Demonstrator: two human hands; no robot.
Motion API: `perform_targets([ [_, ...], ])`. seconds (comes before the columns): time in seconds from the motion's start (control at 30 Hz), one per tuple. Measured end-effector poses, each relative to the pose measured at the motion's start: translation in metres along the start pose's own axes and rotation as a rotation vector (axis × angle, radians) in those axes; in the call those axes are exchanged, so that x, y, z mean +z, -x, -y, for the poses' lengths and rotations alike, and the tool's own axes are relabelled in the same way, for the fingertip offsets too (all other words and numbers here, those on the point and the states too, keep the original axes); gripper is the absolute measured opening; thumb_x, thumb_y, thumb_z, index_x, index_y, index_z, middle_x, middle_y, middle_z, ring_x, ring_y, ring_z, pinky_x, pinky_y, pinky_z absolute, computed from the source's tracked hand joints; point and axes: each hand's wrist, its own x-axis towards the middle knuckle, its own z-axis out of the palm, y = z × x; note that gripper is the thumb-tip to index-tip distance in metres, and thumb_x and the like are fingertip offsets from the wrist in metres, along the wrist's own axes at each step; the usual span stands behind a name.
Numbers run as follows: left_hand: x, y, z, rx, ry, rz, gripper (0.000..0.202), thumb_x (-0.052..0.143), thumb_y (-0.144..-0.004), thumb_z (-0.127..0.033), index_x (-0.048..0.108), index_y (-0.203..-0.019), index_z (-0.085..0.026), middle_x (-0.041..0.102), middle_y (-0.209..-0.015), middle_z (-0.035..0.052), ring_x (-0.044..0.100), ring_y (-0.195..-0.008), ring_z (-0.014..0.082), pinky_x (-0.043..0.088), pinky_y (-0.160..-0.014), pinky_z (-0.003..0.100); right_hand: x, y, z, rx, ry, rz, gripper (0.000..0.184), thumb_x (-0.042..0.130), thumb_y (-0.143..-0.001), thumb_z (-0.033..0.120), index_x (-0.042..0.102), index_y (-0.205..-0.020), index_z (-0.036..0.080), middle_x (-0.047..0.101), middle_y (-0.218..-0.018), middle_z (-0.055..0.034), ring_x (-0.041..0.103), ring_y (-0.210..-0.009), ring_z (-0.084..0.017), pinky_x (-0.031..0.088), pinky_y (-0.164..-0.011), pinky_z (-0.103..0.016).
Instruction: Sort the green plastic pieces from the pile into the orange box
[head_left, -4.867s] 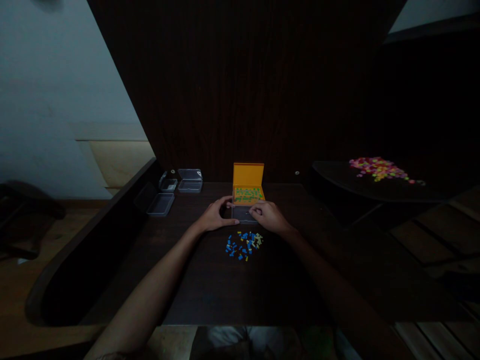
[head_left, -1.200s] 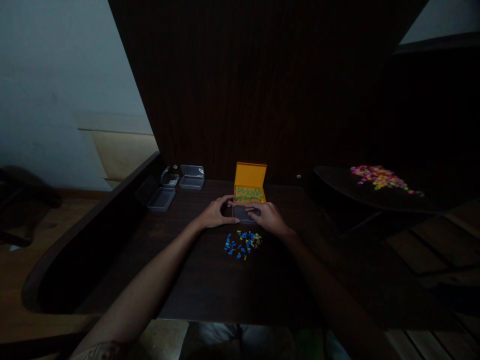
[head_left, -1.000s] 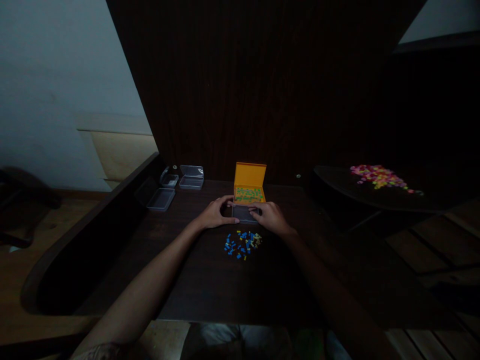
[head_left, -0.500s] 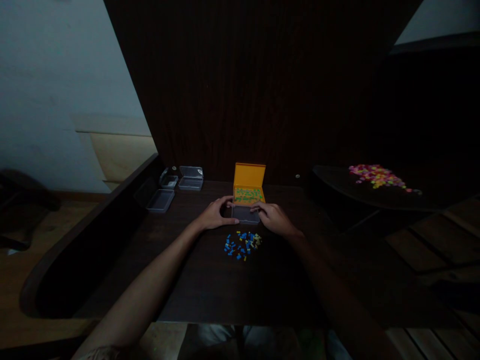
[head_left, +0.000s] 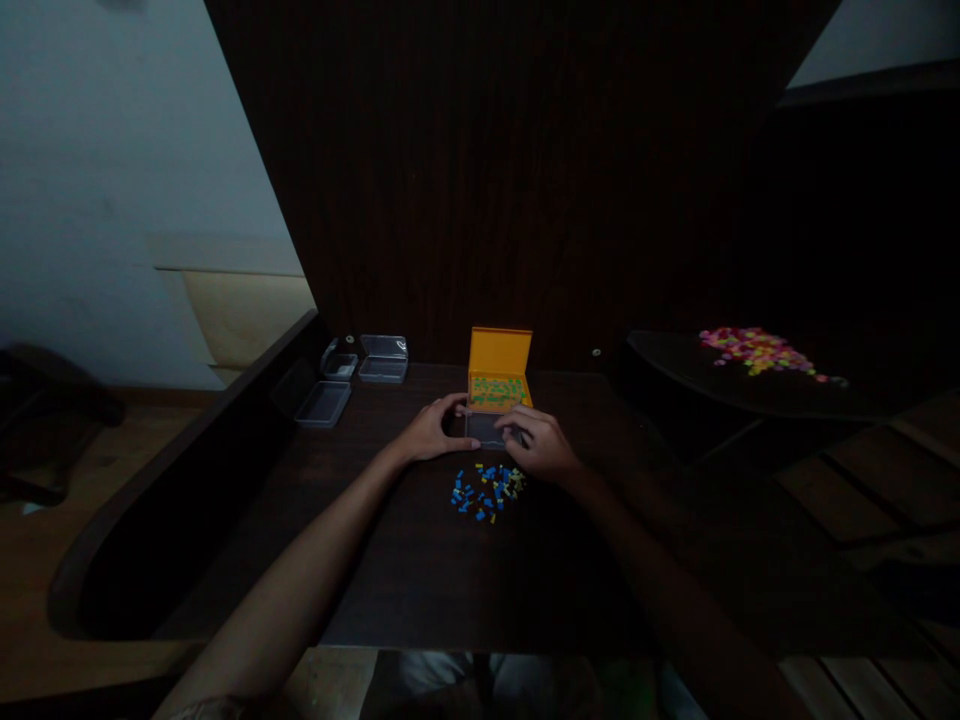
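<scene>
A small clear plastic box [head_left: 486, 430] lies on the dark desk in front of me. My left hand [head_left: 436, 428] holds it at its left end, thumb along the near side and fingers at the far side. Over the right part of the box is my right hand [head_left: 537, 440], its fingers bent and a little apart, with nothing visible in them. It hides the box's right end. Just behind stands an orange case [head_left: 499, 352] with its lid up and small green pieces [head_left: 498, 390] inside. Nearer to me lies a loose pile of small blue and yellow pieces [head_left: 486, 492].
Several clear boxes stand at the back left, among them an open-lidded box [head_left: 383, 371] and a larger box [head_left: 324, 403]. A raised side panel [head_left: 187, 480] borders the desk on the left. Pink and yellow bits [head_left: 761, 352] lie heaped on a dark surface at the right.
My right hand has shifted from the box's right edge to over its inside and slightly nearer to me. My left hand keeps its hold on the box.
</scene>
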Motion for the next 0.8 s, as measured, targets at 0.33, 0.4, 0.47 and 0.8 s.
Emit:
perform_targets([
  [0.33, -0.0012, 0.0004, -0.0015, 0.012, -0.004, 0.012, 0.083, 0.083, -0.063, -0.043, 0.048, -0.134, -0.018, 0.067, -0.115, 0.0102, 0.063, -0.106, 0.0253, 0.047, -0.097, 0.042, -0.0007, 0.0005, 0.0112, -0.030, 0.037, 0.409, 0.019, 0.058, -0.082, 0.017, 0.076, -0.086, 0.021, 0.069, -0.064, 0.0008, 0.053, -0.052, -0.009, 0.034, -0.054, -0.020],
  [0.4, -0.0018, 0.0005, -0.0027, 0.011, -0.015, 0.014, 0.083, 0.083, -0.063, -0.043, 0.048, -0.133, -0.018, 0.067, -0.114, 0.0100, 0.063, -0.106, 0.0253, 0.047, -0.097, 0.042, -0.0016, -0.0001, 0.0106, -0.007, 0.065, 0.449, 0.020, 0.058, -0.083, 0.019, 0.077, -0.090, 0.022, 0.071, -0.067, 0.0006, 0.056, -0.054, -0.010, 0.034, -0.054, -0.020],
  [0.47, -0.0022, 0.0006, -0.0038, 0.009, -0.018, 0.015, 0.082, 0.083, -0.063, -0.043, 0.048, -0.133, -0.018, 0.068, -0.113, 0.0096, 0.063, -0.106, 0.0253, 0.047, -0.097, 0.042, -0.0024, -0.0007, 0.0111, 0.005, 0.087, 0.479, 0.021, 0.059, -0.084, 0.020, 0.077, -0.093, 0.024, 0.072, -0.069, 0.0005, 0.058, -0.057, -0.010, 0.035, -0.056, -0.020],
  [0.8, -0.0021, 0.0003, -0.0043, 0.002, -0.029, 0.007, 0.082, 0.083, -0.063, -0.043, 0.048, -0.133, -0.020, 0.068, -0.113, 0.0085, 0.063, -0.104, 0.0251, 0.047, -0.096, 0.042, -0.0044, -0.0007, 0.0125, 0.055, 0.087, 0.512, 0.022, 0.060, -0.081, 0.022, 0.078, -0.093, 0.025, 0.073, -0.071, -0.0003, 0.061, -0.060, -0.013, 0.037, -0.057, -0.022],
])
